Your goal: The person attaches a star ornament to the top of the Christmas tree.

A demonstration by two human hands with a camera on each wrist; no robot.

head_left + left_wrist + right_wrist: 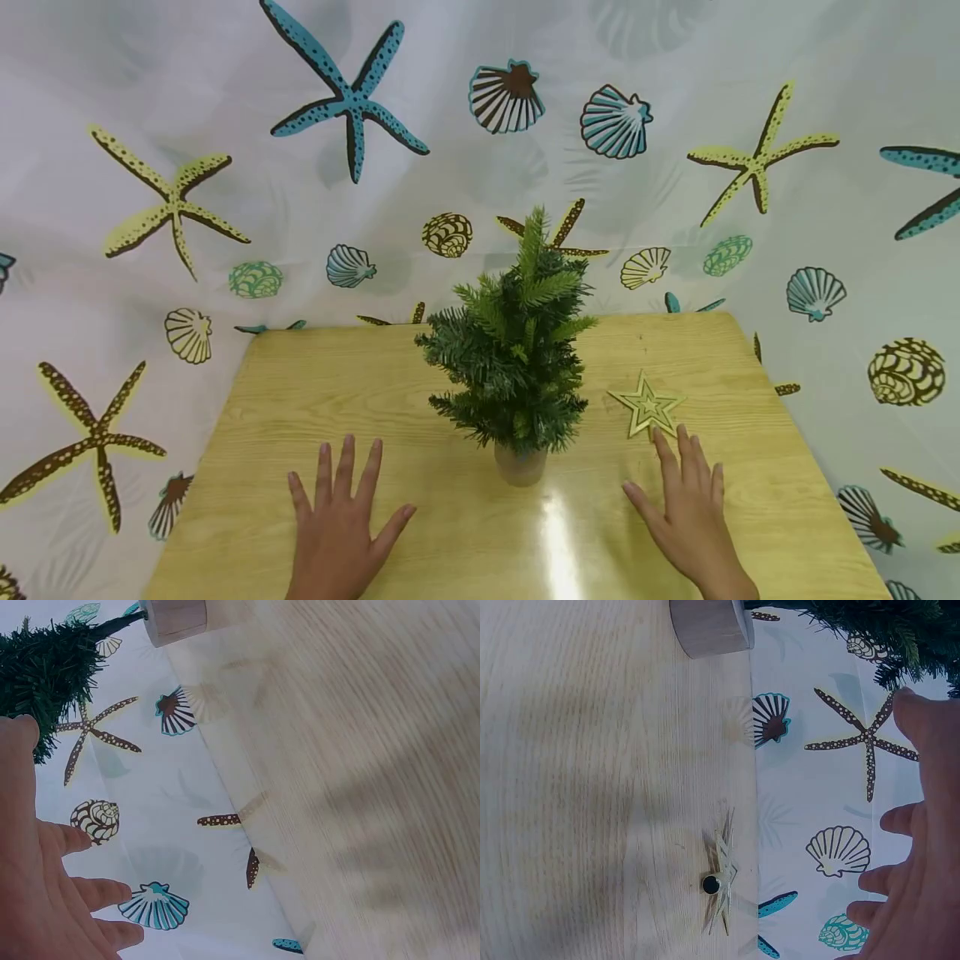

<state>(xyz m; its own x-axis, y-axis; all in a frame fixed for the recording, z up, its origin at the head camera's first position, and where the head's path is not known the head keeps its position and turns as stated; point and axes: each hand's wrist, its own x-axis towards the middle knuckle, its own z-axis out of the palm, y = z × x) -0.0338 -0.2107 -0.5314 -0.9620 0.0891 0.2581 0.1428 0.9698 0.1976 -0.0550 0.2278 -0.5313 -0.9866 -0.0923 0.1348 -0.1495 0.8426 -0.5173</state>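
One gold star [647, 406] showed its black end [711, 884] only in the right wrist view; two spread hands [337, 529] [692, 521], apart, faced one bushy green tree [517, 358].

Wooden table [300, 375], one: showing its grain. White sheet [427, 187], one: I am seeing it hanging behind the table and along its left and right sides, bearing printed starfish [354, 102] and seashells [507, 96]. Glare streak [558, 542], one: shining on the table's near part.
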